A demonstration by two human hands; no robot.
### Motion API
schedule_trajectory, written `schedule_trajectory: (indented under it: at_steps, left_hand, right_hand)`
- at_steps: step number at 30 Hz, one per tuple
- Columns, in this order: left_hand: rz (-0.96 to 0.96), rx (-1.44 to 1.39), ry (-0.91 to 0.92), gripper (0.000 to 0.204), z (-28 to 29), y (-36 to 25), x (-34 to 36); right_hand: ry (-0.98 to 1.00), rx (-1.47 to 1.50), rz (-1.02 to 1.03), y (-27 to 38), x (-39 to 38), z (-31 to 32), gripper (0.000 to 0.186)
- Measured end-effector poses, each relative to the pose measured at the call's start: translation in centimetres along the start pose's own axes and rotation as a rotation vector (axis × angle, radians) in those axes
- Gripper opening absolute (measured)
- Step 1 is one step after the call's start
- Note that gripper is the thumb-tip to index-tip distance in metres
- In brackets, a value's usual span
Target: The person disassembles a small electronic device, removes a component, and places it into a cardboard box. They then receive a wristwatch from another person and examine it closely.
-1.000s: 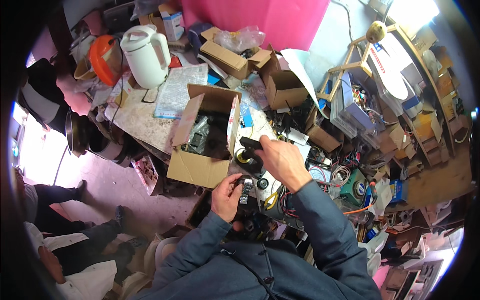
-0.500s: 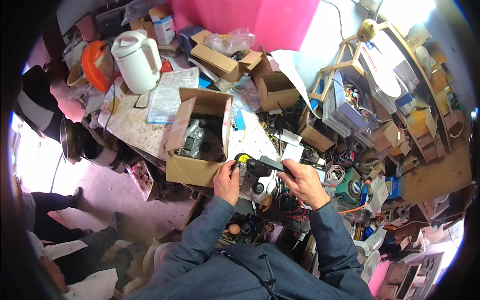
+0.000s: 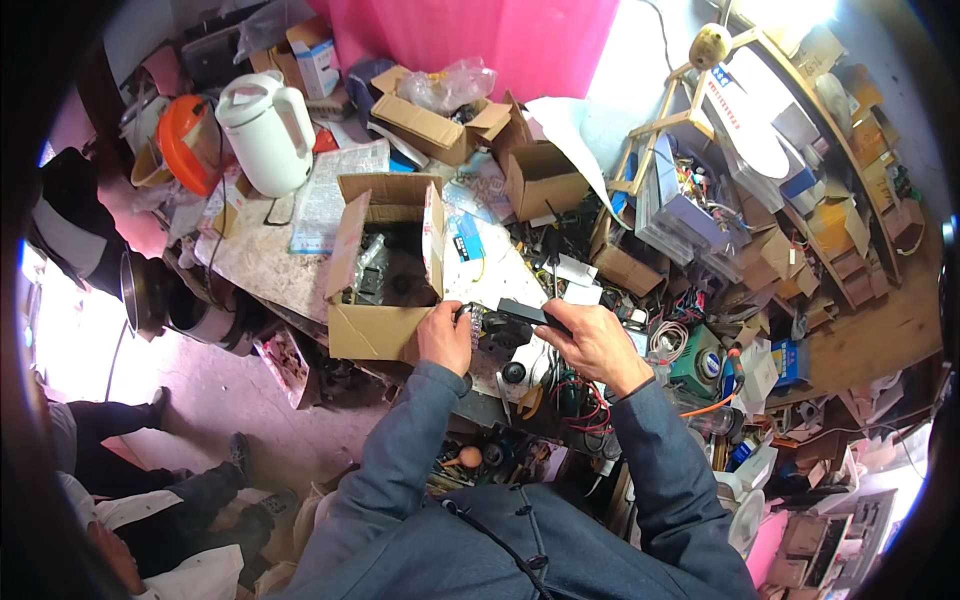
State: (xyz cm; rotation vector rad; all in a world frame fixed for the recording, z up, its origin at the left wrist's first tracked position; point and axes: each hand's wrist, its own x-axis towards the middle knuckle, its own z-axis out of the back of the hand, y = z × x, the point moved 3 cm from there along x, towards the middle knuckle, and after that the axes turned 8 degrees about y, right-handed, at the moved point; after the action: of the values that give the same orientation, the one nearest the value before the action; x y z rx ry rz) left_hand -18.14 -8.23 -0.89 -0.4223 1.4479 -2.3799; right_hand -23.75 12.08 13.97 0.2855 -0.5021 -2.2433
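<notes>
Metal pots cluster at your far left, past the end of the counter, with another person's legs below them. An orange-red piece and a white jug stand toward the back, probably set there to leave you room in front. Right of the jug lies a printed sheet, its lines too fine to read.

Next comes the open cardboard box, flaps up, with clear plastic wrapping inside; it seems placed within easy reach of your left hand. Reddish printing on its right flap is illegible. Your left fingers pinch a silvery segmented piece, apparently to steady it. Beyond the box's right side is a blue card with pale marks too small to make out.

Between your hands, above the counter, is a dark block. The thumb and fingers of your right hand clasp its near end, likely for control, leaving the far end free. Whether it joins the silvery piece, you cannot tell.

Below sit red wires; farther right, a green device and a blue box. At upper right, a white panel carries red lettering.
</notes>
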Motion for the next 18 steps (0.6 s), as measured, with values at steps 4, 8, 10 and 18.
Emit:
schedule_trajectory:
  at_steps: [4, 8, 10, 18]
  left_hand:
    - [-0.036, 0.146, 0.039, 0.018, 0.1, 0.5, 0.6]
    - [0.094, 0.124, 0.081, 0.019, -0.8, 1.4, 0.1]
    - [0.253, 0.076, 0.105, 0.022, -1.7, 2.2, -1.3]
    - [0.425, -0.318, 0.048, 0.016, -6.5, 10.5, -1.8]
  right_hand:
    - [0.037, -0.153, 0.076, -0.3, 1.7, 0.4, 0.027]
    - [0.043, -0.266, 0.164, 0.3, 3.3, 0.9, 0.025]
    - [0.071, -0.331, 0.243, 0.7, 4.3, 0.3, 0.025]
    - [0.099, -0.518, 0.185, 2.0, 4.5, -0.1, 0.022]
